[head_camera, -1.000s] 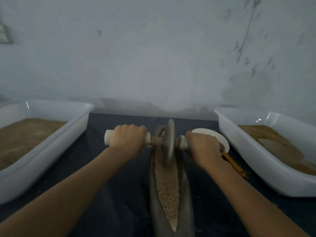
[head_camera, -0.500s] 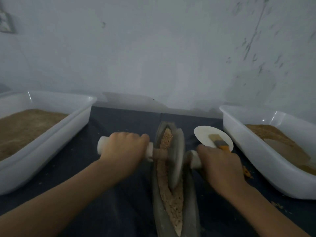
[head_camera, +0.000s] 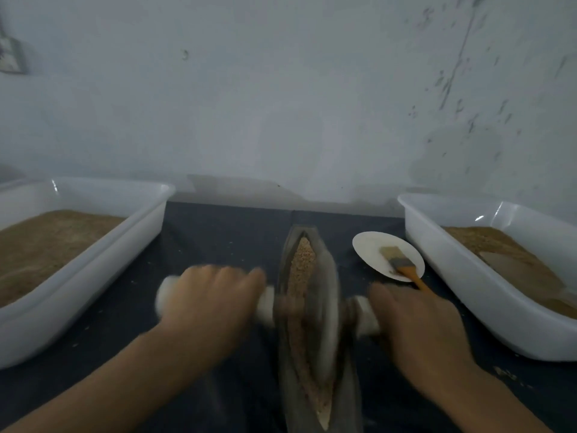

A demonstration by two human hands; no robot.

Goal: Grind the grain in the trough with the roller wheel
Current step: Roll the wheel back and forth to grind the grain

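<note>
Both hands (head_camera: 212, 303) (head_camera: 418, 326) gripping roller wheel (head_camera: 324, 307) handles over trough (head_camera: 285, 354).

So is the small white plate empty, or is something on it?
Not empty: a brush lies on the plate, its orange handle sticking out over the rim.

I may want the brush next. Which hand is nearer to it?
Right. The right hand grips the roller handle just below the brush, close to its orange handle. The left hand is across the trough, farther off.
</note>
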